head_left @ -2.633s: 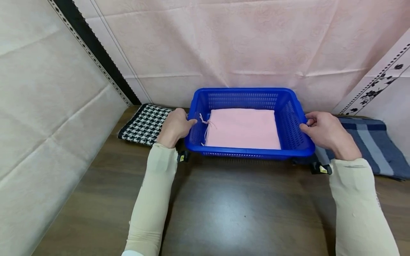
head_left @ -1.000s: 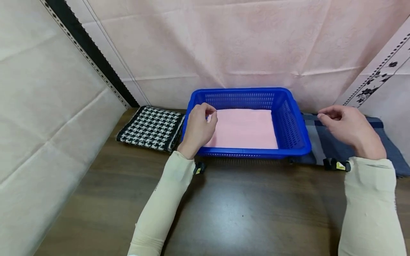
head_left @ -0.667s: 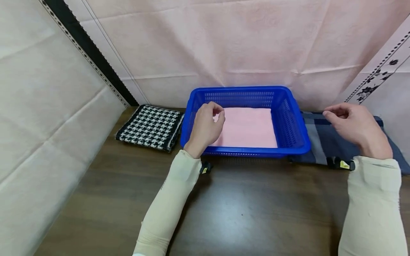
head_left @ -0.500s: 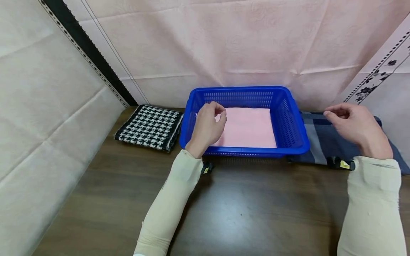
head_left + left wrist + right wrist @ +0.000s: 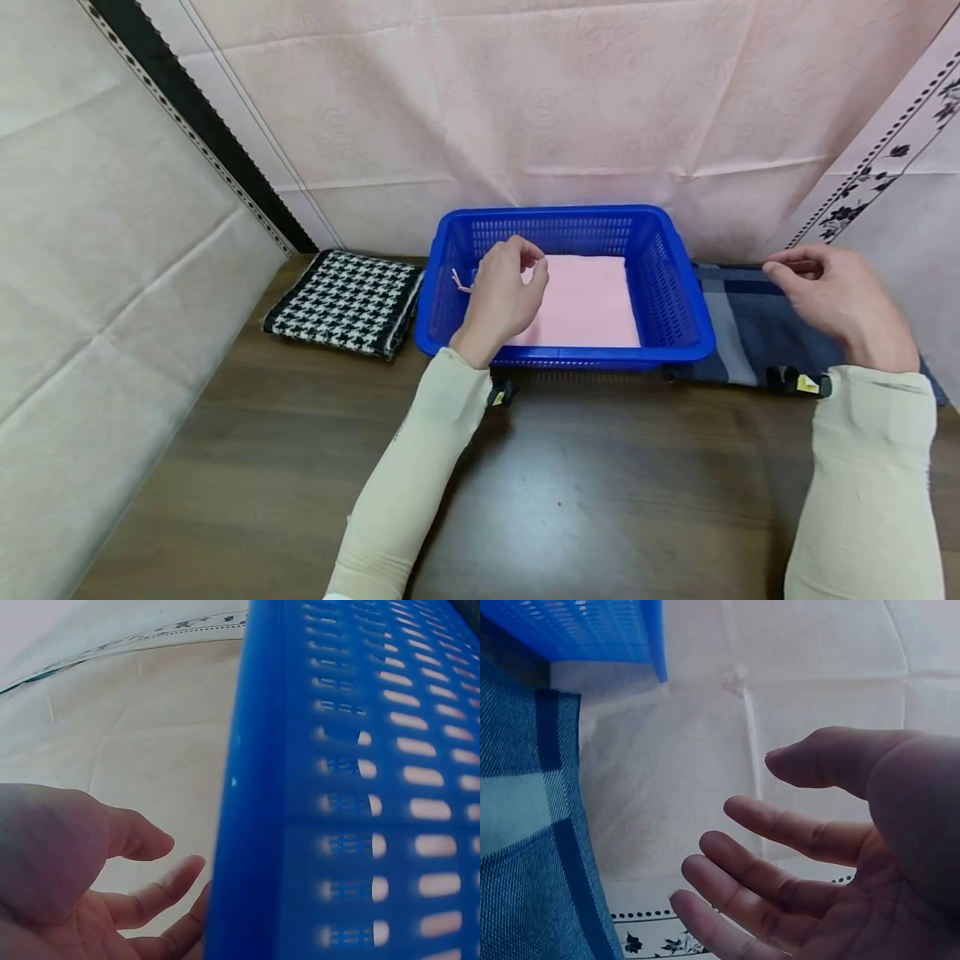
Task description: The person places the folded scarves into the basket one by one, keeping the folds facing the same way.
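A blue perforated plastic basket (image 5: 675,325) stands at the back of the table. Flat inside it lies a folded pink cloth (image 5: 588,304), with thin pale cords (image 5: 461,282) at its left side. My left hand (image 5: 501,292) hovers above the basket's left part and covers some of the cloth. Its fingers are loosely bent, and the left wrist view shows nothing between thumb and fingers. To the basket's right, my right hand (image 5: 847,300) hovers over a folded blue checked cloth (image 5: 757,325). Relaxed, slightly spread fingers (image 5: 780,829) hold nothing in the right wrist view.
Left of the basket lies a folded black and white houndstooth cloth (image 5: 348,298). Pale fabric (image 5: 585,92) hangs behind the basket, and another sheet (image 5: 97,250) hangs along the left. Brown wooden table (image 5: 585,483) extends in front of the basket.
Both hands have let go of the basket's sides. The left hand has moved rightward over the basket, the right hand outward over the blue cloth. The camera view has shifted slightly.
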Available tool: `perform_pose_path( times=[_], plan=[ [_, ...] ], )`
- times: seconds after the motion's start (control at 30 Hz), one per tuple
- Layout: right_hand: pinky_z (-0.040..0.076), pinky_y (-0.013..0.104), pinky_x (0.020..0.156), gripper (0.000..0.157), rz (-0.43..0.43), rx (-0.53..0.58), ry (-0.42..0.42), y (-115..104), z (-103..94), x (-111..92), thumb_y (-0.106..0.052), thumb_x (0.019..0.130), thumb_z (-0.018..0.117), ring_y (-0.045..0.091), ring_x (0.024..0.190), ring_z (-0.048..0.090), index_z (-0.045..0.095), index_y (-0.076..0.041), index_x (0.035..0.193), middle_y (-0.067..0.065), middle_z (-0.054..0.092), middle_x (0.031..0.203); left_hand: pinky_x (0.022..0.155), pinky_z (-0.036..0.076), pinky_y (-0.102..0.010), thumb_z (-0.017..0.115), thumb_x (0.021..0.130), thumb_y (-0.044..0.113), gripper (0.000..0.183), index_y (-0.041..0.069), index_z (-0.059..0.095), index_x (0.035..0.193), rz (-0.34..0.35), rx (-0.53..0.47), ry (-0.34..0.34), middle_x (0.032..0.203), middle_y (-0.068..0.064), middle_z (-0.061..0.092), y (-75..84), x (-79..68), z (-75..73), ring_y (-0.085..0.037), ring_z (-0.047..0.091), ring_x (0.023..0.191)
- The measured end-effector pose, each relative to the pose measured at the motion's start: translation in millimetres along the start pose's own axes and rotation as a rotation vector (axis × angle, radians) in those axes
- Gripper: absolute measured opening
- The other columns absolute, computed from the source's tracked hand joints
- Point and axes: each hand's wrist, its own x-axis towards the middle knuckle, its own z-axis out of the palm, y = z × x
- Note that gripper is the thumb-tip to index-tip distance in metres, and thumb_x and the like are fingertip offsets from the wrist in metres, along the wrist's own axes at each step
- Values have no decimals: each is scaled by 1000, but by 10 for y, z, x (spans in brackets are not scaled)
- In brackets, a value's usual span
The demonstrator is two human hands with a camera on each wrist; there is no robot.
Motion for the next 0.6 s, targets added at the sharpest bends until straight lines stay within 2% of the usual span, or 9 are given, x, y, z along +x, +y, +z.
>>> perform_pose_path(
  times=[0.23, 0.47, 0.57, 0.6],
  plan=[
    [40, 36, 77, 68, 13, 22, 23, 66, 28, 20, -54, 105, 36, 36, 110, 48, 53, 1, 140, 30, 53, 135, 96, 51, -36, 54, 105, 25, 23, 8, 64, 118, 15, 7, -3, 116, -8, 63, 68, 26, 100, -20, 57, 107],
    [43, 51, 82, 67, 19, 33, 13, 155, 44, 22, -52, 106, 35, 47, 116, 47, 49, 2, 142, 33, 48, 137, 93, 52, -36, 55, 105, 27, 24, 8, 64, 118, 7, -7, -11, 116, -10, 64, 157, 37, 192, -21, 57, 105],
    [44, 42, 80, 66, 4, 25, 31, 204, 19, 24, -51, 106, 36, 40, 112, 50, 49, 3, 142, 33, 50, 137, 93, 52, -36, 55, 105, 28, 25, 8, 63, 119, 4, -21, -25, 118, -11, 64, 223, 27, 241, -21, 57, 105],
    [44, 36, 78, 66, 2, 22, 41, 218, 11, 26, -51, 106, 37, 30, 107, 53, 50, 2, 142, 32, 51, 136, 93, 52, -36, 54, 106, 28, 26, 9, 63, 120, 3, -20, -32, 118, -10, 64, 248, 24, 257, -20, 57, 105]
  ],
)
